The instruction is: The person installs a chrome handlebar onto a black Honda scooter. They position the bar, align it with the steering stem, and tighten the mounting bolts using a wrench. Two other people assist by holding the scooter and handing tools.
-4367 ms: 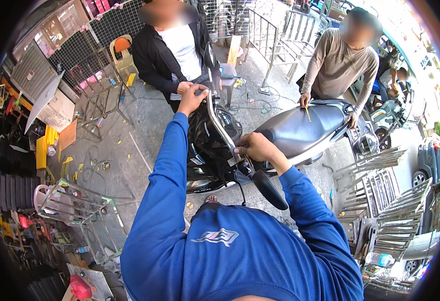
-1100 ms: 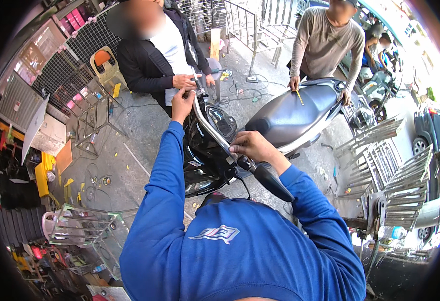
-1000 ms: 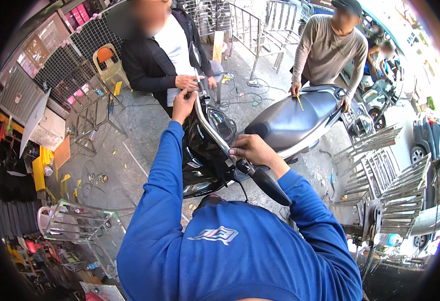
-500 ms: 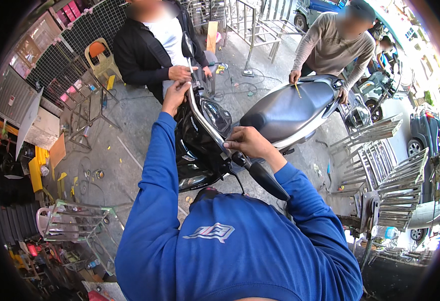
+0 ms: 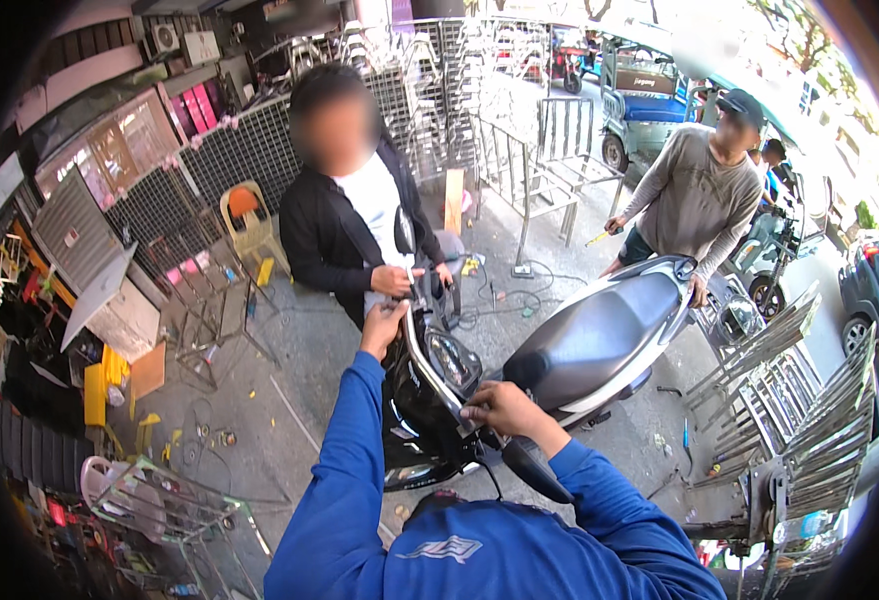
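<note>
At the centre, a black scooter stands on the floor, its seat toward the right. Its silver handlebar is grasped at two places: the left hand pinches the far end; the right hand pinches the near end, beside a black mirror.

the left hand and right hand hold a silver bar on a scooter, a dark-jacketed person standing opposite.
</note>
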{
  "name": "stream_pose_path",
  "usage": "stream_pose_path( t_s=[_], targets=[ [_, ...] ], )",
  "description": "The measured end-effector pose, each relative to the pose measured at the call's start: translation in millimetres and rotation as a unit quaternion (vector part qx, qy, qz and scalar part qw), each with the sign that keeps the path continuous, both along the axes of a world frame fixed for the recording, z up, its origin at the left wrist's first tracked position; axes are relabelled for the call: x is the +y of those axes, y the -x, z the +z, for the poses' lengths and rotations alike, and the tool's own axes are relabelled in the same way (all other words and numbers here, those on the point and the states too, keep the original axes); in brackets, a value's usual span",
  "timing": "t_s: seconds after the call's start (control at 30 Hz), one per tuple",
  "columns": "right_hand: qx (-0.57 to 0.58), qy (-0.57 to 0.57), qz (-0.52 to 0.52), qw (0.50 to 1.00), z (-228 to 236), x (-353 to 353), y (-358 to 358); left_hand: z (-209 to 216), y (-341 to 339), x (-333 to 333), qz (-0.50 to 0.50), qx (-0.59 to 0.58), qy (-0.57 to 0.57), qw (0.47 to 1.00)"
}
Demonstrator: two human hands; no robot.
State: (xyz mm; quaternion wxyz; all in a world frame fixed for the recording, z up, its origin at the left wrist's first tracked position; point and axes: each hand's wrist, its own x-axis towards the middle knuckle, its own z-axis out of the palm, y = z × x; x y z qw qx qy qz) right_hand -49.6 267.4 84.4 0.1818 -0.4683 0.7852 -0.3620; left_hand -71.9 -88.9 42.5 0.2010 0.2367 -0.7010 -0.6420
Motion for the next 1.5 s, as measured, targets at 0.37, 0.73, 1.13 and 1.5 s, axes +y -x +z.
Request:
stream_pose_path(
  t_s=[0.37,0.73,1.13,1.5],
  targets=[
    [-0.047,-0.023,0.017,0.998,11,2,3,-8,1,2,0.033,-0.083,0.119,0.989],
    [-0.539,0.073,-0.078,0.835,32,-60,54,-28,13,2,0.037,-0.028,0.123,0.991],
    [-0.596,0.01,-0.049,0.802,13,-126,76,5,-6,18,-0.033,-0.016,-0.006,0.999],
    [-0.258,-0.095,-0.013,0.961,47,-16,17,4,-3,13,-0.02,-0.026,-0.014,0.999]
  ],
)
